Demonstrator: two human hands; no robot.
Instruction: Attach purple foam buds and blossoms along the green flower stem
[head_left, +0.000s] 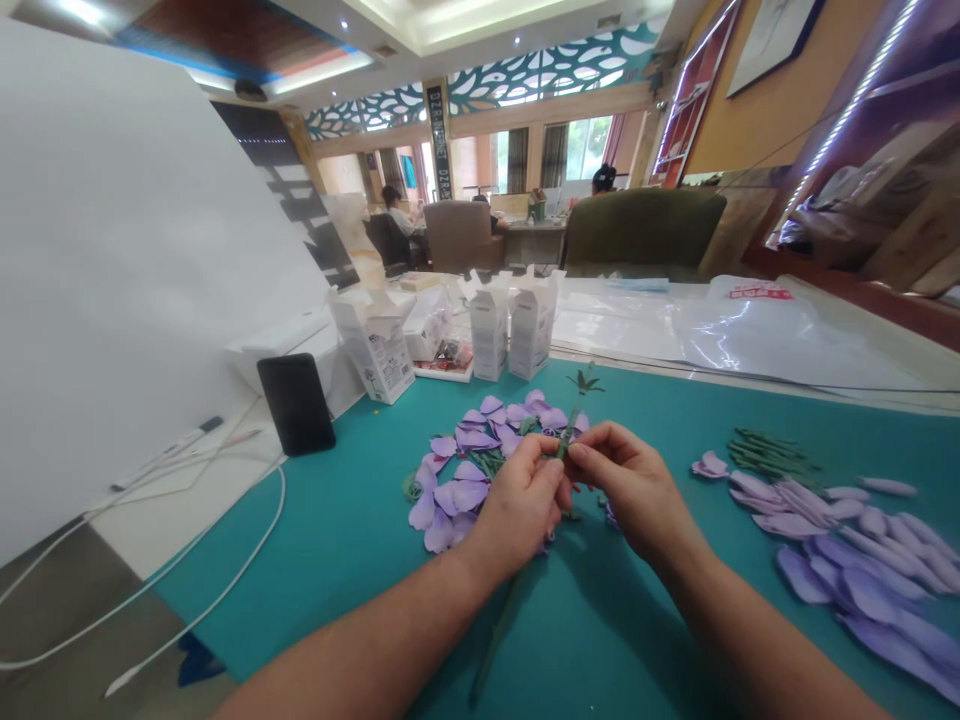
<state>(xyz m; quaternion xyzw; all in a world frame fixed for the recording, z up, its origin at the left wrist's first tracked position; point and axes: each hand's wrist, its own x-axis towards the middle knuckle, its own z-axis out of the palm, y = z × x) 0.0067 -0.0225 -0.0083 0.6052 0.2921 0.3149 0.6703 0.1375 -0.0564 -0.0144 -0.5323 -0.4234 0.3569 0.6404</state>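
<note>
Over teal mat, left hand: closed round green stem.
Right hand: pinching it, possibly bending it through uneven pressure.
Lilac petals: easily scattered by low wrist.

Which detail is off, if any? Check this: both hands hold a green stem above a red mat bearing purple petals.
The head view shows a teal mat, not red; the left hand, right hand, green stem and purple petals are as stated.

Left hand: you're curling its fingers closed.
Right hand: you're pinching with thumb and forefinger.
Forearms: you're angling both inward.
</note>
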